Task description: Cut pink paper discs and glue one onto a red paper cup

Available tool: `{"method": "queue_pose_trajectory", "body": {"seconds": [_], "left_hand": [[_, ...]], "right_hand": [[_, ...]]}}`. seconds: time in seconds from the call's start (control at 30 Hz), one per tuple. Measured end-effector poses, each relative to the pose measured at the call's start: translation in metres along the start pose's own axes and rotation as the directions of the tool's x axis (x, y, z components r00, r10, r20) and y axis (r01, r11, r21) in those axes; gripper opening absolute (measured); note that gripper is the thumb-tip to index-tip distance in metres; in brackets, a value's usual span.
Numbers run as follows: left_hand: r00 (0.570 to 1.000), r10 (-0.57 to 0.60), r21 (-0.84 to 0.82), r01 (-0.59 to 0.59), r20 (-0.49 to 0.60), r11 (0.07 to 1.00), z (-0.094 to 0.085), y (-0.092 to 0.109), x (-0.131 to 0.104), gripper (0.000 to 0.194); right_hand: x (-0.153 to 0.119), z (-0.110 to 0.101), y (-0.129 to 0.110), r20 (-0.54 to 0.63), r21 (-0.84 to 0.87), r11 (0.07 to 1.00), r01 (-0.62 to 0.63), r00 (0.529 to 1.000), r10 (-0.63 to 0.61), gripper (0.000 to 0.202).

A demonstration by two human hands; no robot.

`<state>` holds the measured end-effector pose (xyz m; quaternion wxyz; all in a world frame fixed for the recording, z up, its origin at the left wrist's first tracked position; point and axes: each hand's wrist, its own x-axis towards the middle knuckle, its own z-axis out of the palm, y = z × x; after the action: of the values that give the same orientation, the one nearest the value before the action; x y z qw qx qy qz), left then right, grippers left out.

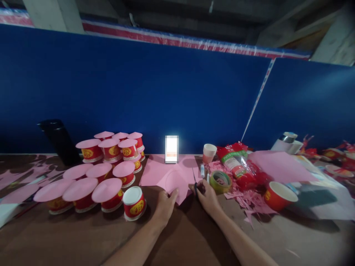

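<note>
My left hand (166,205) pinches the near edge of a pink paper piece (179,186), thumb on top. The piece lies partly over larger pink sheets (151,171) and has a curved line on it. To its right, my right hand (205,194) is closed round the handles of dark scissors (195,179), whose blades point away from me beside the paper. A lit phone (172,149) stands upright at the back of the sheets.
Red cups with pink paper discs (108,190) stand in rows at left, beside a bare-topped cup (134,203). At right are green tape (220,181), pink scraps (256,201), a red plastic bag (235,162) and an open red cup (280,195). A blue partition (166,85) rises behind.
</note>
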<state>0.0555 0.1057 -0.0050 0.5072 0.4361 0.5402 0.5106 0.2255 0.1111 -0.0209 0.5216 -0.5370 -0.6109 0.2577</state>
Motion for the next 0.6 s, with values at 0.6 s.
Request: {"method": "queue_pose_trajectory", "body": {"seconds": [0.6], "left_hand": [[0.991,0.114,0.028,-0.116,0.063,0.993,-0.0005,0.0036,-0.0009,0.028]], "right_hand": [[-0.0033,-0.0027,-0.0028,-0.139,-0.029,0.999,0.031,0.990,-0.034,0.017]]}}
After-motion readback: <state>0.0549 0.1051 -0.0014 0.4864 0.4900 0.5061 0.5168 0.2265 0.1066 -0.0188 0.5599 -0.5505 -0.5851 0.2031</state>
